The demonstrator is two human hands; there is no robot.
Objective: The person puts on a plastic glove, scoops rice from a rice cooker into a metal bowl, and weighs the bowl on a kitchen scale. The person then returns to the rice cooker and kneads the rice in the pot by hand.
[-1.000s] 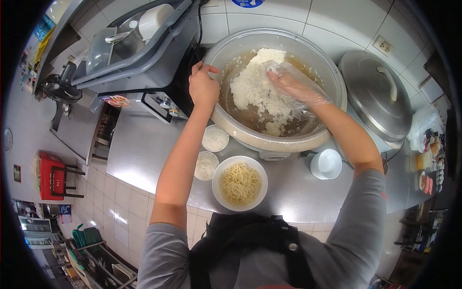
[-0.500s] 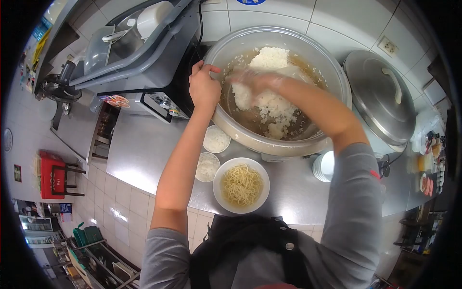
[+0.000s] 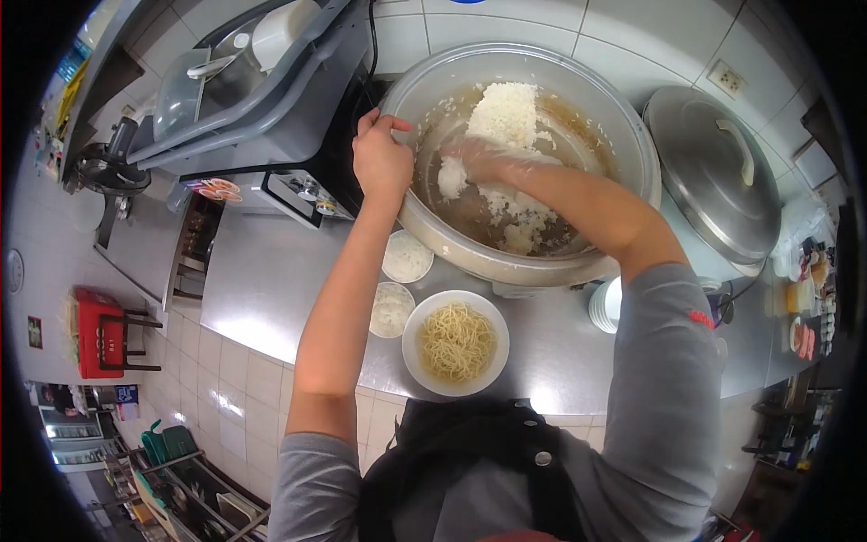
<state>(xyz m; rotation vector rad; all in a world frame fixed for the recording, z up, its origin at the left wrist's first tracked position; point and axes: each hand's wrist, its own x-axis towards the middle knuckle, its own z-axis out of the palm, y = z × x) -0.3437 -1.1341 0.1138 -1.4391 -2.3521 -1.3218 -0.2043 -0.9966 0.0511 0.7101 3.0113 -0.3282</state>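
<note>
A large metal pot point(image 3: 449, 242) holds loose white rice point(image 3: 506, 113), heaped at the back and scattered over its floor. My left hand point(image 3: 383, 155) is closed over the pot's left rim. My right hand point(image 3: 480, 161), in a clear plastic glove, reaches down inside the pot. Its fingers curl against a clump of rice on the left side; the fingertips are partly hidden. Below the pot stand two small bowls of rice, an upper bowl point(image 3: 407, 256) and a lower bowl point(image 3: 392, 311). Beside them is a white bowl of noodles point(image 3: 457, 343).
A lidded metal pot point(image 3: 713, 172) stands at the right. Stacked white bowls point(image 3: 605, 305) sit on the steel counter point(image 3: 551, 352) near my right arm. At the left, a grey plastic tub point(image 3: 271, 135) with kitchenware rests above a dark appliance point(image 3: 312, 197).
My right hand was blurred by motion over the rice; now it is steadier and slightly further right, lower at the clump. My left hand stays on the rim.
</note>
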